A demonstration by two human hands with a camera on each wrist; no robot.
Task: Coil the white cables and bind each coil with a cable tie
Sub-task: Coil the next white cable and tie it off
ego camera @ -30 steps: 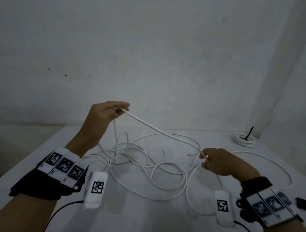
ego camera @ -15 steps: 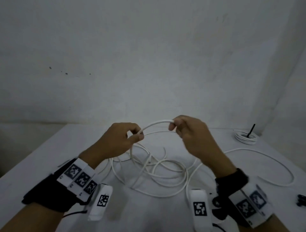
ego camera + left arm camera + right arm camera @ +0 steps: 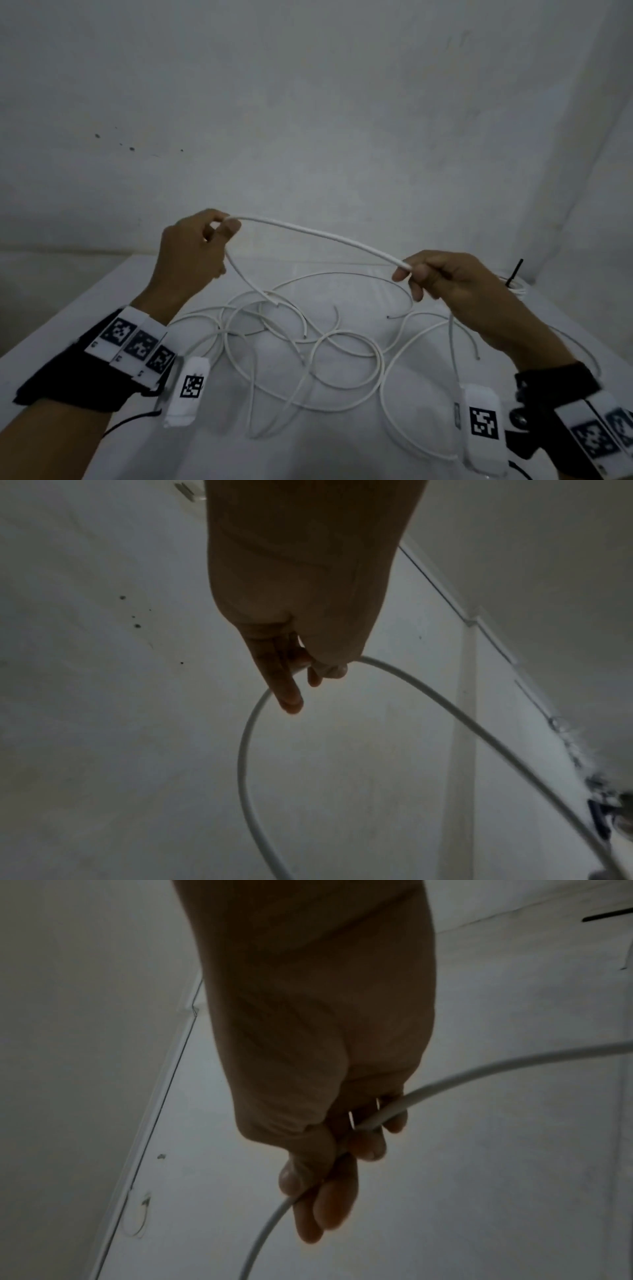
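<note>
Half a second ago your hands were nearly touching above the tangle of white cables (image 3: 308, 346); now you have drawn them apart again, so a fresh length of white cable (image 3: 318, 236) spans between them in a shallow arch. Your left hand (image 3: 191, 253) sits higher, above the left side of the tangle, pinching the cable between thumb and fingertips, and from that pinch a loop drops toward the pile. Your right hand (image 3: 452, 284) is lower, above the right side of the tangle, fingers curled round the same cable, which then trails down past your wrist to the tabletop (image 3: 102, 308). To my reading you are measuring out the next turn, so this coil is barely started and no tie is on it. The cable is round, smooth and matte-sheathed, stiff enough to hold a clean curve in the air, so it should keep a loop but may spring open if you ease your grip. The rest lies in loose overlapping loops with several cut ends showing. Beyond the tangle to the right, behind your right hand, what looks like a finished coil (image 3: 513, 289) with a black cable tie (image 3: 515, 272) standing up from it sits on the tabletop, though it is mostly hidden.
</note>
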